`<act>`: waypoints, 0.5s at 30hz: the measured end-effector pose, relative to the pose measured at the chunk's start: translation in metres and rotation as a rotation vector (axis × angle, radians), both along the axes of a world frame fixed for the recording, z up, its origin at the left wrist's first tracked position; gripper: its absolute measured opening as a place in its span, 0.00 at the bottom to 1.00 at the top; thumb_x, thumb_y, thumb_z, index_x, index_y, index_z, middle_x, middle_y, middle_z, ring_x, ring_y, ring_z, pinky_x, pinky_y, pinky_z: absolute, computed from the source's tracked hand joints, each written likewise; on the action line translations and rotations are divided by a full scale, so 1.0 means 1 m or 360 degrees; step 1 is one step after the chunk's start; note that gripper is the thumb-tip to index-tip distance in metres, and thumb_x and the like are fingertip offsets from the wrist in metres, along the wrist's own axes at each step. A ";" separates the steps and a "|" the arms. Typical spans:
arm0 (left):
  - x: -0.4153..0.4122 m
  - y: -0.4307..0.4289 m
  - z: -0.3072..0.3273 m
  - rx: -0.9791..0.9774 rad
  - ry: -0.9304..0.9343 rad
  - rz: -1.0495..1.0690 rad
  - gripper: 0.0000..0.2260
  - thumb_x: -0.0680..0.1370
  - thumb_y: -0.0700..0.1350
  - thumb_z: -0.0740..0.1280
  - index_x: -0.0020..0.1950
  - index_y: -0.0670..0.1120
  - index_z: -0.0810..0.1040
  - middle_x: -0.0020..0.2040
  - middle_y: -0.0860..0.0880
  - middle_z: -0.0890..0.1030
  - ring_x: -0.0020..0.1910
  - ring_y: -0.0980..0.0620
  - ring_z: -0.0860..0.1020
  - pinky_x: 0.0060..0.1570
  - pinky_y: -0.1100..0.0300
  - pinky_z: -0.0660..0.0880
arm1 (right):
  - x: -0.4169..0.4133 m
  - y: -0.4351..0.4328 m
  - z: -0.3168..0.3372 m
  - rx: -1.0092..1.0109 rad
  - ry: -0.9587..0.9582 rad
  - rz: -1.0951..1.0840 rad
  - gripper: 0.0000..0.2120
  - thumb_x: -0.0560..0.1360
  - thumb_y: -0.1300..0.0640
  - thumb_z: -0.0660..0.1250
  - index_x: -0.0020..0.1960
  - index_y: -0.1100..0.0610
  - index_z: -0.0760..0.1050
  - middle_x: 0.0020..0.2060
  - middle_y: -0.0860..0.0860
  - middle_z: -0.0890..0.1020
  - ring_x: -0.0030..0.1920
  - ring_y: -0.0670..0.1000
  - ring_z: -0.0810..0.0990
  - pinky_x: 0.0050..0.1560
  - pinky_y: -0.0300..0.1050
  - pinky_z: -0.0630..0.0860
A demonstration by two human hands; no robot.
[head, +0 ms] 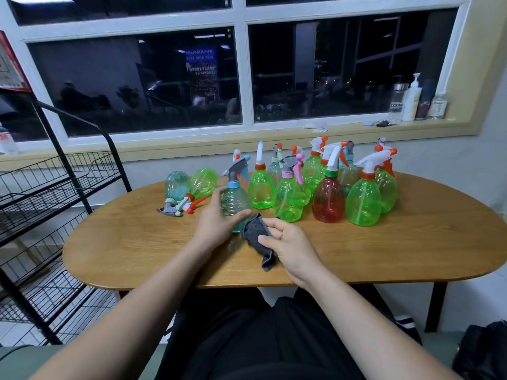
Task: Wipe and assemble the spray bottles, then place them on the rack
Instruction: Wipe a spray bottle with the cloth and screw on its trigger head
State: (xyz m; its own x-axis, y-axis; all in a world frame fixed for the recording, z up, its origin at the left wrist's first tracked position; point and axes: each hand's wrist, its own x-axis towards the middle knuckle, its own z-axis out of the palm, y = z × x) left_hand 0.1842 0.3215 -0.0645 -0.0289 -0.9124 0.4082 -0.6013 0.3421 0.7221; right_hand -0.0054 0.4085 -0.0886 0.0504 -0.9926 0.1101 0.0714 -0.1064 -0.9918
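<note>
Both forearms are stretched forward over an oval wooden table (pixel 411 242), seen from above by the seated person. The left hand (pixel 216 219) is spread around the lower body of a pale blue spray bottle (pixel 236 200), which is stood upright near the table's middle with its grey trigger head fitted; the fingers are held nearly straight along the bottle's left side and the thumb is laid across its front, so the hand is cupped loosely rather than clenched. A grey cloth (pixel 259 238) is pinched between the thumb and curled fingers of the right hand (pixel 286 241), just beside the bottle's base (its tail is draped onto the tabletop). Behind, a cluster of green bottles (pixel 363 204) and one red bottle (pixel 328 200) are stood upright, and two bottles on their sides (pixel 203 182) are seen to the left. A black wire rack (pixel 55 187) is placed left of the table.
</note>
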 end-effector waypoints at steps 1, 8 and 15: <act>-0.003 -0.003 0.001 0.0012 -0.0020 -0.0014 0.39 0.72 0.63 0.79 0.76 0.56 0.64 0.61 0.50 0.84 0.54 0.53 0.83 0.54 0.55 0.81 | 0.000 0.001 0.000 -0.0003 -0.0001 -0.0002 0.17 0.82 0.70 0.67 0.70 0.59 0.78 0.57 0.51 0.89 0.57 0.60 0.87 0.60 0.72 0.78; -0.020 -0.020 0.007 0.0079 -0.0114 -0.0036 0.41 0.73 0.64 0.78 0.78 0.54 0.61 0.63 0.47 0.83 0.57 0.47 0.82 0.57 0.50 0.80 | 0.001 0.003 0.002 -0.0011 0.0044 0.0008 0.19 0.82 0.70 0.66 0.71 0.60 0.77 0.57 0.49 0.88 0.57 0.53 0.88 0.60 0.63 0.82; -0.004 -0.021 0.007 0.0121 -0.0188 -0.0217 0.45 0.73 0.53 0.81 0.82 0.55 0.57 0.70 0.49 0.80 0.58 0.54 0.81 0.57 0.57 0.78 | 0.000 0.002 0.000 -0.0031 0.0049 0.0014 0.18 0.82 0.70 0.67 0.69 0.57 0.79 0.57 0.48 0.89 0.54 0.56 0.89 0.55 0.71 0.80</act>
